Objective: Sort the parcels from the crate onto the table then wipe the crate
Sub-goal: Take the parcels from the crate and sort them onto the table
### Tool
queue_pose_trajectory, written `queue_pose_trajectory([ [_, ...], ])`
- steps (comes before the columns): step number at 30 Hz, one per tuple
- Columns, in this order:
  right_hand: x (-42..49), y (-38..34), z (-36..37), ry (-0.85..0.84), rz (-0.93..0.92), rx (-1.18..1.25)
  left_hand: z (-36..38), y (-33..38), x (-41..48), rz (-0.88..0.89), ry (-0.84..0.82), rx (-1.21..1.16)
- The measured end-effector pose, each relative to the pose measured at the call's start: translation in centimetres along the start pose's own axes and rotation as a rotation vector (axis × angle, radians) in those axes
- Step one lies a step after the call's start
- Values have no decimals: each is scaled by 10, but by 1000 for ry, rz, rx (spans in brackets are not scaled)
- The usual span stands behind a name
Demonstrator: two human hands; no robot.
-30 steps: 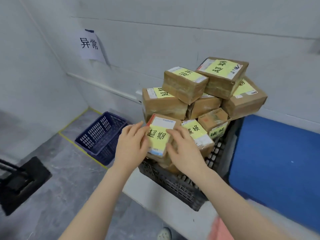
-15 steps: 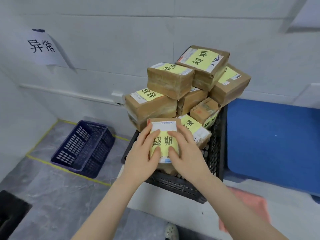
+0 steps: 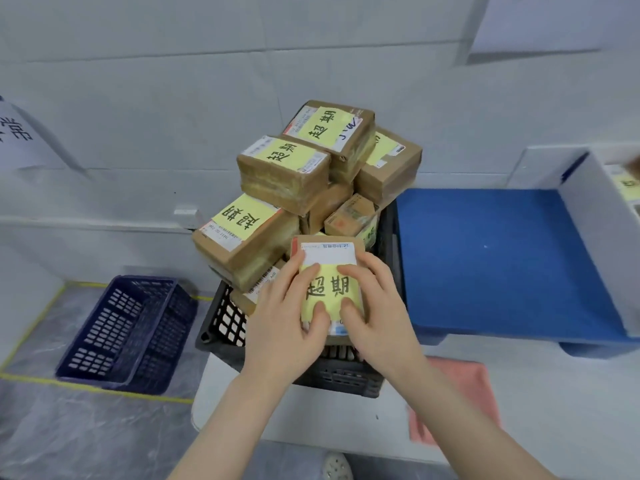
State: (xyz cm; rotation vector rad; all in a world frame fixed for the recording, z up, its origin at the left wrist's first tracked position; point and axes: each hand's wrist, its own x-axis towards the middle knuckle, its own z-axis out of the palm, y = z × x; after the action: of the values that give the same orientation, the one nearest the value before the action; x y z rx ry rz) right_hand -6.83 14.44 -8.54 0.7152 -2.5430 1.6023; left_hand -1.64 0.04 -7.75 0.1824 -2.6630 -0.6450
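Both hands, left hand (image 3: 282, 327) and right hand (image 3: 375, 320), are gripping a small parcel (image 3: 329, 252) over the black crate (image 3: 225, 320) on the worktop (image 3: 571, 393). Its yellow label (image 3: 329, 289) is reading 超期, same as the stacked parcels (image 3: 284, 174) behind.

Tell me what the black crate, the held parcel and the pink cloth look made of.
Black crate: moulded plastic, matt; lattice holes. Held parcel: brown cardboard, seemingly taped, with yellow paper label. Pink cloth: probably soft fabric; limp, blurred edges.

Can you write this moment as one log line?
phase: sorting | left hand: grips parcel | right hand: grips parcel | crate: piled high | pink cloth: on table
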Motion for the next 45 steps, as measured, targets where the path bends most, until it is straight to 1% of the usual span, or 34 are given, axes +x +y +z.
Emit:
queue_pose_trajectory([
  [6,-22,3,-71,107,-37,-5,6,74,-5,108,58,-52],
  [12,-65,28,-185,204,-84,-87,40,184,-16,215,61,-122],
  [15,-94,48,-243,237,-56,-111,68,244,-30,249,47,-153],
  [18,-118,70,-296,268,-24,-144,98,300,-39,247,28,-199],
  [22,-135,90,-349,320,28,-169,128,354,-40,269,0,-211],
  [27,-129,104,-389,387,40,-168,147,391,-19,335,-22,-203],
  [36,-90,124,-429,430,24,-244,178,421,30,387,0,-245],
  [39,-82,134,-442,447,29,-235,189,434,40,386,-24,-246],
  [45,-67,168,-483,430,32,-241,223,471,56,368,-11,-236],
])
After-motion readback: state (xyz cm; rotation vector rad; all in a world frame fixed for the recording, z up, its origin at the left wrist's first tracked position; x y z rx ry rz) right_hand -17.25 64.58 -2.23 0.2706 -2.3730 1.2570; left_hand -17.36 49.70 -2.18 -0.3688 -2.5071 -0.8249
